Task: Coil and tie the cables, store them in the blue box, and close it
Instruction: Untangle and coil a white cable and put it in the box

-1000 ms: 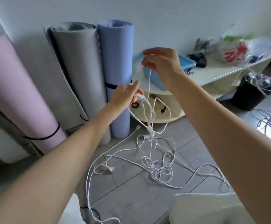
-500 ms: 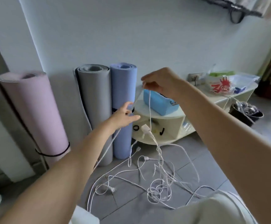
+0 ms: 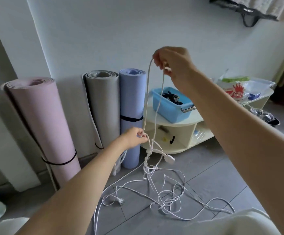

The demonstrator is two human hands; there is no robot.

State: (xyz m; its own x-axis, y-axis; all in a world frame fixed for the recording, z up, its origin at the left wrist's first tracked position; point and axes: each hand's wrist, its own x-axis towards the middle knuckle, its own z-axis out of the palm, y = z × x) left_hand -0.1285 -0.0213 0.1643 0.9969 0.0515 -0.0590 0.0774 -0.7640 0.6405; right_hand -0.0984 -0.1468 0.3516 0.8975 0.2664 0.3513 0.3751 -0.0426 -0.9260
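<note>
Three rolled mats are standing upright against the white wall: a pink mat at about 9 o'clock, a grey mat beside it, and a blue mat just beside the grey one, each with a dark band around it. To the right of the blue mat a cream shelf unit is sitting on the grey tile floor, and the blue box is resting on its top, open, with dark things lying inside. More bags and packets are lying on the far part of the shelf top at 2 o'clock. The white cables are lying in a loose tangle on the floor at about 6 o'clock, in front of the shelf, and some strands are rising from the tangle to both hands, crossing in front of the blue box. The right hand is raised high at 12 o'clock, with curled fingers pinching the top of a cable loop and a white plug end. The left hand is lower, near the centre in front of the blue mat, its fingers closing around the same strands where they are gathering together. A white plug is hanging just under the left hand, above the floor.
</note>
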